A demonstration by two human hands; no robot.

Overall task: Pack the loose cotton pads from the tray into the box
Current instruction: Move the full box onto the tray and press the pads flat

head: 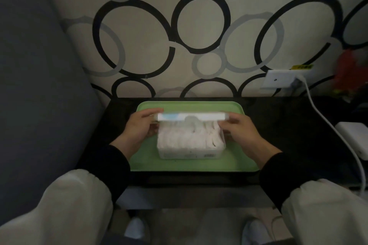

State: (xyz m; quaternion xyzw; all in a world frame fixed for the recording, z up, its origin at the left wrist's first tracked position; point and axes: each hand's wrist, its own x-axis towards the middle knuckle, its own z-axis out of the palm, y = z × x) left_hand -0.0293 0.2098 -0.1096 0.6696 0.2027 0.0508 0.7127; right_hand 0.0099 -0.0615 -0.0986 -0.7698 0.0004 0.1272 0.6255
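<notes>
A clear plastic box stands in the middle of a green tray. White cotton pads fill it in packed rows. The box's flat lid hovers tilted over the box's far edge. My left hand grips the lid's left end and my right hand grips its right end, fingers curled round the edges. I see no loose pads on the bare parts of the tray.
The tray lies on a dark low table against a patterned wall. A white cable runs from a wall socket across the table's right side, past a white device. My knees are in front of the table.
</notes>
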